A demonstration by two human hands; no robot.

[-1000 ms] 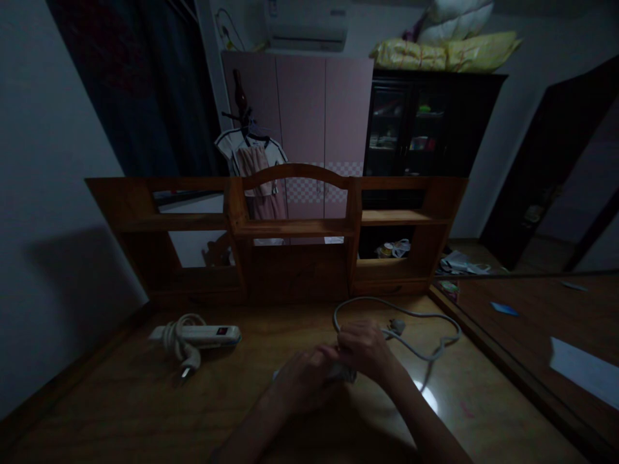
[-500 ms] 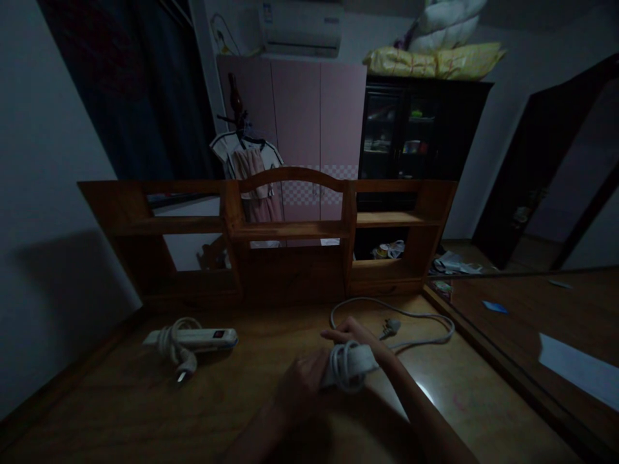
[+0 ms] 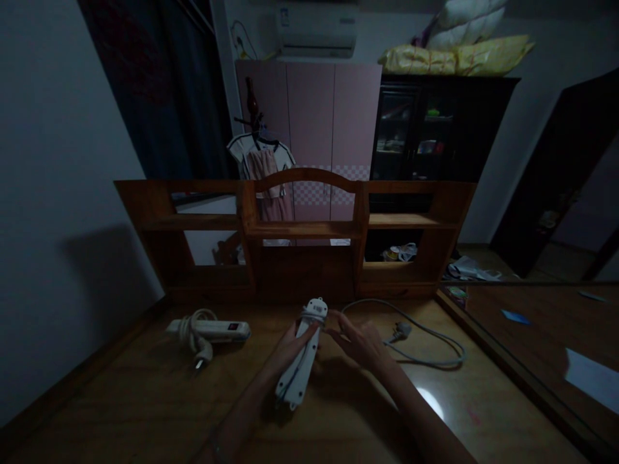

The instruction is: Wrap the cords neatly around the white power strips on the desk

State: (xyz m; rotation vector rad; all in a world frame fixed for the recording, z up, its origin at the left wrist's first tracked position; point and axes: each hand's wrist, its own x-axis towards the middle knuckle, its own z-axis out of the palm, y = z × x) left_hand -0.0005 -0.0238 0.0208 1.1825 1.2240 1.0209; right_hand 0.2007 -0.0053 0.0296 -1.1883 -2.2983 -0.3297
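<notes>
A white power strip [image 3: 300, 370] is held tilted over the desk, its screw-holed back facing me and its far end raised. My left hand [image 3: 290, 348] grips it around the middle, thumb across the wound turns. Several turns of grey power cord [image 3: 314, 316] wrap the strip near its far end. Beside those turns, my right hand [image 3: 362, 345] has its fingers bent around the cord, partly blurred. The loose part of the cord loops over the desk to the right, with its grey plug [image 3: 400, 331] lying there.
A second power strip [image 3: 217, 330], with its cord wound around it and a red switch, lies on the left of the wooden desk [image 3: 193, 419]. A wooden shelf unit [image 3: 304, 229] stands along the desk's back. A raised edge [image 3: 503, 361] borders the right side.
The power strip has turned from end-on to lengthwise, its back now showing. My right hand has moved from beyond the strip to its right side. The view has shifted slightly left.
</notes>
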